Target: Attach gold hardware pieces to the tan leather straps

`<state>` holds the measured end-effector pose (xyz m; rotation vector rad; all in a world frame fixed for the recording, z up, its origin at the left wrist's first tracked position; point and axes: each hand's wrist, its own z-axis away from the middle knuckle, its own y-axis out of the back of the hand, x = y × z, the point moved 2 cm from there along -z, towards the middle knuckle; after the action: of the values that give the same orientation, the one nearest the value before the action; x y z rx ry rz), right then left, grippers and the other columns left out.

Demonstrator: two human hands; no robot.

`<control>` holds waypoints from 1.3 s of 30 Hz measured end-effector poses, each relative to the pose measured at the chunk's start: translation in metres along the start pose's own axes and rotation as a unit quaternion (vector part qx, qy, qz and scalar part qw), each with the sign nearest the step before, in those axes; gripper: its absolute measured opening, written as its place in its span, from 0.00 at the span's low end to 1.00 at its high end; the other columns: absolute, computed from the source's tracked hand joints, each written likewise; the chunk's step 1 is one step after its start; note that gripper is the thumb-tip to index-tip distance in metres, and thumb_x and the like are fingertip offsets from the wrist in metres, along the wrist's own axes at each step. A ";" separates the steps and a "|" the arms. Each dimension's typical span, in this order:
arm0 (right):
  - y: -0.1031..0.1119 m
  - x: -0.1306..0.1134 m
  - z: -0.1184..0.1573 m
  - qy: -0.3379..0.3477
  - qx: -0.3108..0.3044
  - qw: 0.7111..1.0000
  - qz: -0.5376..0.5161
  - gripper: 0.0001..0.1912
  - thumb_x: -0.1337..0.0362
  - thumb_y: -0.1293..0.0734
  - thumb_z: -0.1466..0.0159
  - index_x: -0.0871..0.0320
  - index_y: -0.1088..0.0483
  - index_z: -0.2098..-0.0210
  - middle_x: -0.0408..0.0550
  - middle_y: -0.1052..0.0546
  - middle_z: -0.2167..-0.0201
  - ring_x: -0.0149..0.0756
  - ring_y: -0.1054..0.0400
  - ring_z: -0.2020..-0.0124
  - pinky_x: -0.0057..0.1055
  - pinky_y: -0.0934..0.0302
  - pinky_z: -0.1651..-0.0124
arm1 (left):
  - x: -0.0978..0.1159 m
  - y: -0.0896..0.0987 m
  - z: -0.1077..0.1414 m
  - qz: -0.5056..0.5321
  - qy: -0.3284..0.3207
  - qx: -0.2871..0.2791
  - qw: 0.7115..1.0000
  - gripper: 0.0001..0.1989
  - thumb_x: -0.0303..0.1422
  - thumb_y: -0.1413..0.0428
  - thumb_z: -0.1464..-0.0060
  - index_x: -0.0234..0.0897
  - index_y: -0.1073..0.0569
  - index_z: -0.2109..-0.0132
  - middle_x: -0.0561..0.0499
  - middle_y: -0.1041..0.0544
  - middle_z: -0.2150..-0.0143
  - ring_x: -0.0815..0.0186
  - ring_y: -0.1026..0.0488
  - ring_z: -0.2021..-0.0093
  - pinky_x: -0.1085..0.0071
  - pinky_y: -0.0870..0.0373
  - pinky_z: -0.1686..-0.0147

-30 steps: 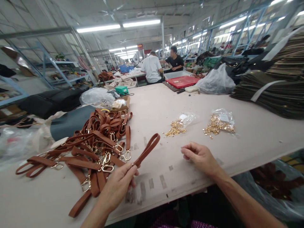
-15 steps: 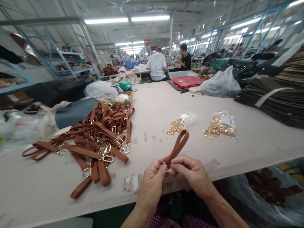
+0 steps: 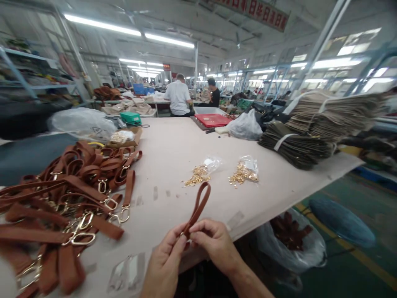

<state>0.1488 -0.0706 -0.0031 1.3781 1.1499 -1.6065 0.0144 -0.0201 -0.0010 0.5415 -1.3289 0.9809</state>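
In the head view, a looped brown strap stands upright, both hands' grip pinching its base.

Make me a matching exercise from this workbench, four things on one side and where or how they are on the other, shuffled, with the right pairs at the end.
Things:
1. looped strap
2. green box
3. small shiny pieces
4. large plastic bag

Places and states:
A. gold-coloured, in two heaps
B. lower than the table, off its right edge, with brown pieces inside
C. between the fingers of the left hand and the right hand
D. on the far left part of the table, beyond the strap pile

Right pairs: 1-C, 2-D, 3-A, 4-B
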 end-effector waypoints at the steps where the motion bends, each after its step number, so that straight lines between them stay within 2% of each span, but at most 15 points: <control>1: 0.000 0.001 -0.001 0.001 0.004 1.000 -0.007 0.13 0.55 0.26 0.45 0.59 0.23 0.70 0.43 0.23 0.78 0.32 0.30 0.75 0.27 0.37 0.68 | -0.002 0.001 -0.002 0.003 0.004 -0.002 1.000 0.20 0.45 0.39 0.47 0.41 0.22 0.50 0.49 0.18 0.56 0.57 0.23 0.53 0.65 0.27 0.52; 4: 0.005 0.002 0.002 -0.009 0.018 1.000 -0.023 0.14 0.54 0.27 0.44 0.60 0.24 0.69 0.43 0.24 0.78 0.30 0.31 0.75 0.26 0.39 0.68 | 0.000 -0.004 -0.002 0.016 0.003 -0.016 1.000 0.20 0.44 0.39 0.46 0.40 0.22 0.49 0.49 0.17 0.57 0.58 0.23 0.51 0.68 0.28 0.52; 7: 0.012 0.000 0.006 -0.013 0.018 1.000 -0.007 0.14 0.53 0.27 0.43 0.60 0.24 0.69 0.43 0.23 0.78 0.30 0.32 0.74 0.26 0.39 0.67 | 0.008 -0.015 0.003 0.020 -0.003 -0.034 0.999 0.18 0.40 0.42 0.43 0.39 0.22 0.48 0.48 0.18 0.57 0.61 0.23 0.55 0.70 0.29 0.53; 10: 0.017 -0.004 0.007 -0.013 0.005 0.999 0.030 0.14 0.53 0.27 0.42 0.60 0.24 0.69 0.43 0.23 0.77 0.30 0.32 0.74 0.26 0.39 0.67 | 0.013 -0.021 0.005 -0.002 -0.010 -0.026 1.000 0.16 0.38 0.44 0.41 0.38 0.22 0.48 0.48 0.17 0.56 0.62 0.23 0.57 0.71 0.29 0.53; 15: 0.017 -0.006 0.009 0.004 0.018 0.998 0.055 0.14 0.54 0.29 0.40 0.59 0.26 0.69 0.42 0.24 0.76 0.29 0.32 0.73 0.25 0.40 0.68 | 0.015 -0.022 0.004 -0.064 -0.040 -0.025 0.997 0.16 0.37 0.46 0.39 0.41 0.22 0.47 0.50 0.18 0.52 0.61 0.23 0.53 0.70 0.29 0.50; 21: 0.024 -0.012 0.009 0.010 0.023 0.999 0.023 0.15 0.53 0.28 0.40 0.59 0.30 0.70 0.42 0.24 0.75 0.29 0.30 0.72 0.25 0.38 0.67 | 0.010 -0.023 0.004 -0.131 -0.101 0.035 0.986 0.14 0.39 0.43 0.43 0.45 0.19 0.52 0.53 0.18 0.51 0.58 0.25 0.46 0.69 0.32 0.44; 27: 0.029 -0.016 0.009 0.040 0.033 0.998 0.025 0.09 0.58 0.27 0.41 0.58 0.26 0.70 0.44 0.20 0.72 0.31 0.28 0.69 0.25 0.36 0.64 | 0.008 -0.034 0.002 -0.128 -0.101 0.052 0.985 0.15 0.39 0.44 0.42 0.47 0.20 0.50 0.54 0.19 0.49 0.59 0.24 0.46 0.71 0.30 0.45; 34: 0.034 -0.009 0.008 0.039 0.051 0.996 0.055 0.09 0.57 0.28 0.40 0.57 0.23 0.69 0.44 0.20 0.72 0.31 0.28 0.69 0.25 0.37 0.63 | 0.001 -0.037 -0.006 -0.174 -0.150 0.038 0.972 0.14 0.37 0.46 0.40 0.44 0.21 0.50 0.51 0.18 0.49 0.58 0.22 0.48 0.68 0.25 0.48; 37: 0.035 -0.007 0.009 0.030 0.060 0.997 0.039 0.12 0.55 0.28 0.41 0.58 0.25 0.71 0.44 0.21 0.73 0.30 0.30 0.70 0.25 0.38 0.65 | -0.001 -0.034 -0.007 -0.206 -0.196 0.027 0.958 0.14 0.34 0.47 0.38 0.45 0.22 0.48 0.52 0.18 0.50 0.60 0.21 0.49 0.71 0.24 0.50; 39: 0.035 -0.004 0.010 0.024 0.070 0.997 0.019 0.14 0.54 0.27 0.41 0.59 0.27 0.71 0.44 0.22 0.74 0.29 0.31 0.71 0.24 0.39 0.66 | -0.002 -0.030 -0.009 -0.235 -0.236 -0.005 0.943 0.15 0.32 0.48 0.38 0.45 0.24 0.46 0.53 0.18 0.50 0.62 0.21 0.50 0.73 0.24 0.50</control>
<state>0.1780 -0.0924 -0.0048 1.5267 1.0505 -1.6608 0.0441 -0.0290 0.0009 1.0784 -1.5207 0.4583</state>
